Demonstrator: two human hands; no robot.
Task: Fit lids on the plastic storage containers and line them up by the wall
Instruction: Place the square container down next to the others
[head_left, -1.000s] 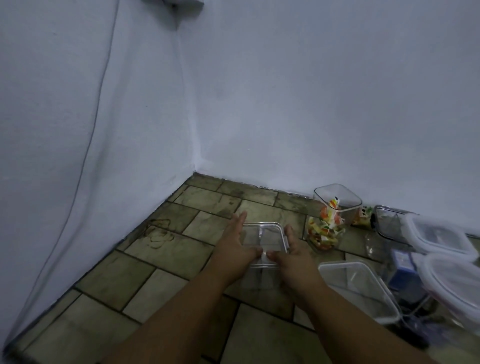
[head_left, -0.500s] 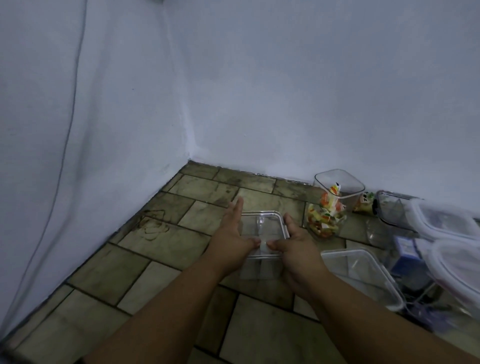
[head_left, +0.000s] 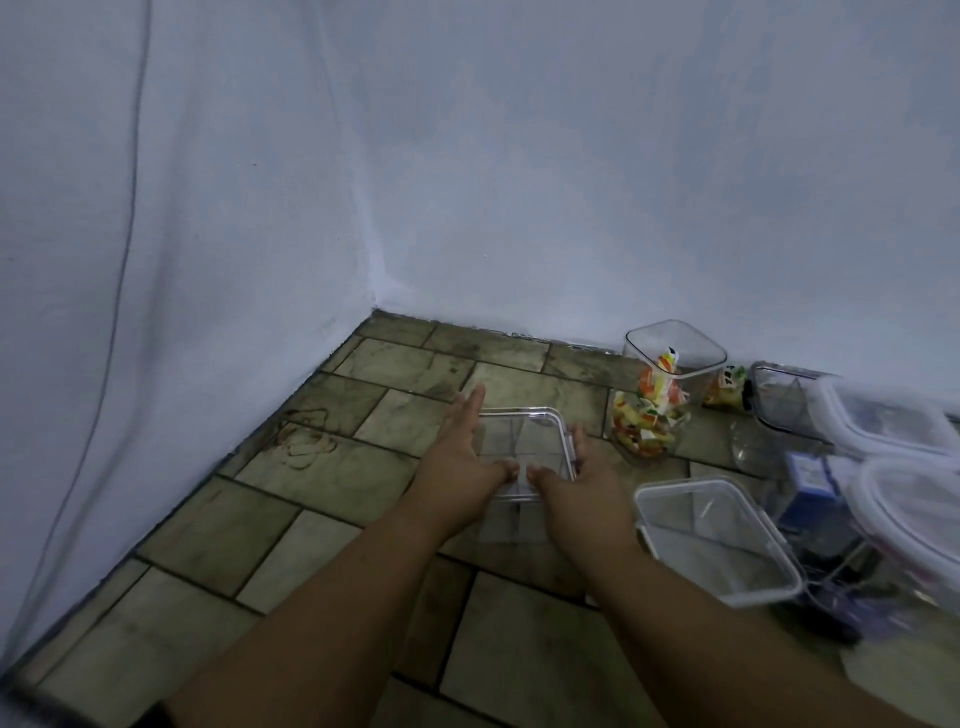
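A clear square plastic container (head_left: 519, 439) stands on the tiled floor near the room's corner. My left hand (head_left: 457, 457) lies flat against its left side, fingers pointing toward the wall. On the opposite side my right hand (head_left: 582, 478) presses in, and both thumbs meet on its near rim. I cannot tell whether a lid is on it. An open rectangular container (head_left: 727, 551) with white clips sits just right of my right forearm. A tall clear container (head_left: 660, 395) holding colourful packets stands by the back wall.
The back wall (head_left: 571, 208) and left wall (head_left: 182, 260) meet in a corner ahead. At the right edge lie two white-rimmed lids (head_left: 893, 426), a dark-rimmed clear container (head_left: 784, 400), a blue box (head_left: 810, 483) and a yellow packet (head_left: 727, 389). A thin cable (head_left: 124, 234) hangs down the left wall.
The view has tilted upward a little, so the floor and containers sit lower in the frame. My hands stay on the square container in the same grip.
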